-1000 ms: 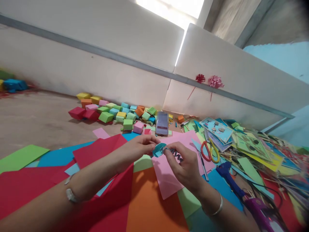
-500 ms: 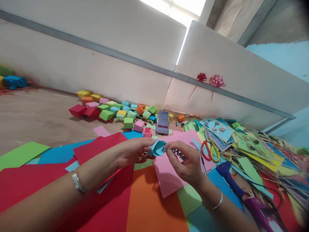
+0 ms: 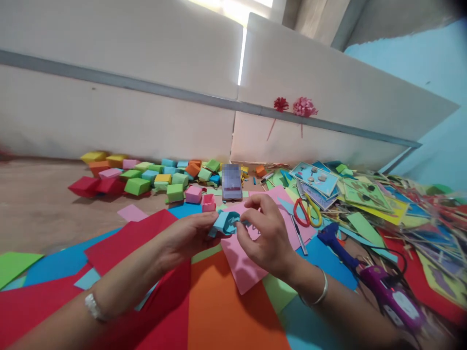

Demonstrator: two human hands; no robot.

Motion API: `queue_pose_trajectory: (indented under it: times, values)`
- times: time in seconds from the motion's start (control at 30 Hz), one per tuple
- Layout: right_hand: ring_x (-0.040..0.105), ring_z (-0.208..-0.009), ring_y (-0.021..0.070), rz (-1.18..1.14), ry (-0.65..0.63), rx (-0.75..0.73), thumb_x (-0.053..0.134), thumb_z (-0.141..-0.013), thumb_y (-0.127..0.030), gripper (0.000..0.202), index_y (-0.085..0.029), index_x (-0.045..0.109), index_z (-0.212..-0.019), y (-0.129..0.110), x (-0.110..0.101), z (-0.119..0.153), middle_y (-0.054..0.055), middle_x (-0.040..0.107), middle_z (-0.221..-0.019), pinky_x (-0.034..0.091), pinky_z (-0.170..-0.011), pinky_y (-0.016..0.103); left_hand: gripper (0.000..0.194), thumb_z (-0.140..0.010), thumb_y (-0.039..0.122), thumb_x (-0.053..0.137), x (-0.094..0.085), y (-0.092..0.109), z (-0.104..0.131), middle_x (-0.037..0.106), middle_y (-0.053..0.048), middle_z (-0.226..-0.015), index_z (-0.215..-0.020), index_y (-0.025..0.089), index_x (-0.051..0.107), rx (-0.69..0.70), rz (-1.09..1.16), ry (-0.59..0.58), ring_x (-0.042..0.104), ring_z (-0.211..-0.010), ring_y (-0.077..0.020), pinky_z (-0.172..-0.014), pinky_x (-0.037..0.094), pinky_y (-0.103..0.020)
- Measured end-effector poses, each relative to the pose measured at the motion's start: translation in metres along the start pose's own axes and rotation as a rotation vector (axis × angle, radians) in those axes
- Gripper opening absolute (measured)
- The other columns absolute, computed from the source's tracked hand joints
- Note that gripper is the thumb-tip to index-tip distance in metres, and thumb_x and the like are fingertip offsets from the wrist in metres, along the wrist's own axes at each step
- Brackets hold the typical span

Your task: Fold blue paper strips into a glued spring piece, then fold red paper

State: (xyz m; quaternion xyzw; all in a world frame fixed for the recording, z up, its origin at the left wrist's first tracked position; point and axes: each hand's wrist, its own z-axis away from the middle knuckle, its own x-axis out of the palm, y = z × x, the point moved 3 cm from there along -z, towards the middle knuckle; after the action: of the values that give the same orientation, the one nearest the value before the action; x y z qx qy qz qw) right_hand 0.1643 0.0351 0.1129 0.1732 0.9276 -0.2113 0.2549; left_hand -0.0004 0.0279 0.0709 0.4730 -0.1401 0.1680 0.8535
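Observation:
My left hand (image 3: 186,236) is closed around a small light blue folded paper box (image 3: 223,223), whose open side faces right. At that opening, the thumb and forefinger of my right hand (image 3: 266,233) pinch a crumpled light blue edge; my palm partly hides the pink sheet behind. Both hands are above a pink paper sheet (image 3: 242,272) and an orange sheet (image 3: 215,301). Just beyond the box stands a small pink open paper box (image 3: 208,202).
Many coloured paper boxes (image 3: 138,185) line the wall, beside a phone (image 3: 232,183). To the right lie scissors (image 3: 308,211), a craft knife (image 3: 299,236), a blue glue gun (image 3: 337,245), a purple device (image 3: 392,296) and decorated cards (image 3: 315,177). Red paper (image 3: 160,311) spreads at left.
The view has turned right, so the surroundings appear further left. My right fingers have shifted to the box's opening, where light blue paper now looks crumpled. My left hand keeps its hold.

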Motion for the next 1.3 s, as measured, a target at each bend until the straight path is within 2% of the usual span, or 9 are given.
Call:
queue_pose_trajectory:
  times: [0.17,0.37,0.53,0.63,0.7,0.83,0.9,1.1,1.3]
  values:
    - [0.053,-0.093,0.0232,0.126,-0.074,-0.006,0.058,-0.082,-0.013,0.011,-0.014,0.065,-0.074,0.005,0.007,0.004,0.015,0.059,-0.105,0.05,-0.078,0.036,0.01,-0.071,0.013,0.078,0.002,-0.004,0.0,0.063,0.001,-0.062,-0.067,0.017,0.069,0.021,-0.007,-0.062,0.057,-0.057,-0.0107,-0.057,0.051,-0.02]
    - [0.05,-0.097,0.0242,0.224,-0.183,-0.007,0.06,-0.082,-0.013,0.012,-0.014,0.068,-0.073,0.01,0.018,0.007,0.016,0.06,-0.114,0.047,-0.081,0.037,0.008,-0.079,0.016,0.076,0.002,-0.01,0.002,0.069,-0.002,-0.069,-0.072,0.016,0.072,-0.008,-0.016,0.075,0.062,-0.061,-0.0117,-0.059,0.055,-0.021]
    - [0.049,-0.097,0.0253,0.362,-0.227,-0.027,0.053,-0.089,-0.011,0.023,-0.014,0.069,-0.074,0.009,0.02,0.006,0.015,0.064,-0.112,0.043,-0.077,0.036,0.006,-0.078,0.017,0.078,-0.002,-0.017,-0.006,0.07,-0.003,-0.072,-0.074,0.015,0.073,0.002,-0.039,0.017,0.061,-0.06,-0.0111,-0.06,0.056,-0.021]
    - [0.049,-0.095,0.0253,0.409,-0.256,-0.028,0.05,-0.092,-0.011,0.027,-0.016,0.069,-0.073,0.009,0.021,0.006,0.014,0.065,-0.107,0.041,-0.073,0.036,0.012,-0.07,0.019,0.084,-0.003,-0.02,-0.007,0.071,-0.003,-0.076,-0.074,0.015,0.073,0.038,-0.081,0.062,0.064,-0.067,-0.0118,-0.068,0.056,-0.022]
    - [0.049,-0.093,0.025,0.422,-0.256,-0.015,0.051,-0.092,-0.012,0.028,-0.017,0.069,-0.072,0.01,0.022,0.006,0.013,0.065,-0.102,0.039,-0.07,0.036,0.022,-0.065,0.028,0.089,-0.001,-0.019,-0.005,0.07,-0.002,-0.075,-0.073,0.015,0.073,0.09,-0.158,0.084,0.063,-0.07,-0.0122,-0.07,0.054,-0.021]
    - [0.049,-0.09,0.0244,0.443,-0.271,0.004,0.054,-0.091,-0.013,0.026,-0.018,0.069,-0.07,0.012,0.023,0.007,0.012,0.064,-0.097,0.036,-0.067,0.035,0.047,-0.053,0.057,0.089,0.005,-0.016,0.004,0.066,-0.001,-0.071,-0.068,0.017,0.071,0.247,-0.348,0.094,0.058,-0.072,-0.0164,-0.069,0.049,-0.026]
    - [0.049,-0.088,0.0238,0.452,-0.28,0.011,0.057,-0.089,-0.012,0.024,-0.018,0.068,-0.069,0.012,0.024,0.007,0.011,0.064,-0.095,0.034,-0.066,0.035,0.053,-0.05,0.064,0.087,0.006,-0.016,0.006,0.065,-0.002,-0.071,-0.068,0.017,0.071,0.298,-0.404,0.115,0.057,-0.075,-0.018,-0.071,0.048,-0.028]
    - [0.048,-0.086,0.0219,0.43,-0.229,0.002,0.062,-0.085,-0.01,0.019,-0.016,0.065,-0.068,0.012,0.025,0.009,0.009,0.063,-0.091,0.032,-0.067,0.034,0.054,-0.048,0.066,0.088,0.006,-0.019,0.003,0.064,0.0,-0.074,-0.067,0.018,0.07,0.317,-0.371,0.117,0.055,-0.078,-0.0168,-0.081,0.047,-0.028]
    - [0.047,-0.082,0.0213,0.456,-0.14,0.011,0.06,-0.087,-0.009,0.018,-0.016,0.063,-0.07,0.012,0.026,0.011,0.008,0.063,-0.09,0.031,-0.066,0.034,0.053,-0.054,0.067,0.085,0.003,-0.02,0.003,0.06,0.001,-0.072,-0.068,0.019,0.067,0.346,-0.424,0.113,0.054,-0.078,-0.0178,-0.075,0.045,-0.028]
